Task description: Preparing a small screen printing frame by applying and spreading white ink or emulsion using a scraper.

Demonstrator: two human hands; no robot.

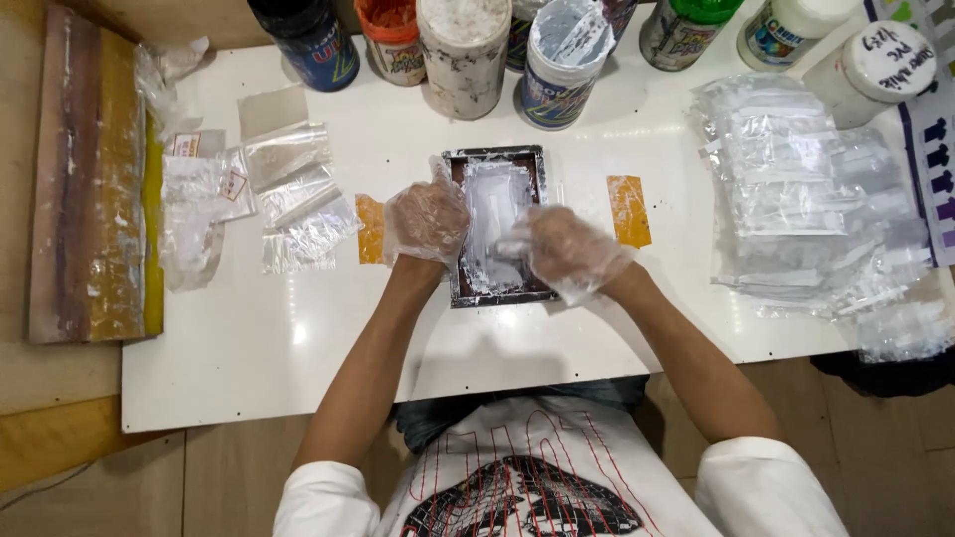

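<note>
1. The small dark-framed printing screen (497,224) lies flat near the middle of the white counter (298,338). Its long axis runs from the person toward the row of jars, tilted only slightly. White ink covers its inner panel.
2. The left hand (426,221), in a thin clear plastic glove, rests on the frame's left edge, fingers curled against it and thumb up along the rail.
3. The right hand (565,251), gloved the same way, lies over the frame's lower right part, fingers bunched together on the inked panel. Whether it pinches a tool I cannot tell.
4. An orange tape strip (369,229) sits just left of the frame, partly under the left hand; a second orange tape strip (629,210) lies near its right side.
5. Left of the frame are a few loose clear plastic bags (298,194); well to the right is a big heap of clear bags (811,204).
6. Beyond the frame stand ink jars (463,50) in a row, one with a white-smeared lid (570,30).
7. Far left of the frame, a long wooden squeegee (90,189) lies beside the counter edge. The floor below is light wood.
</note>
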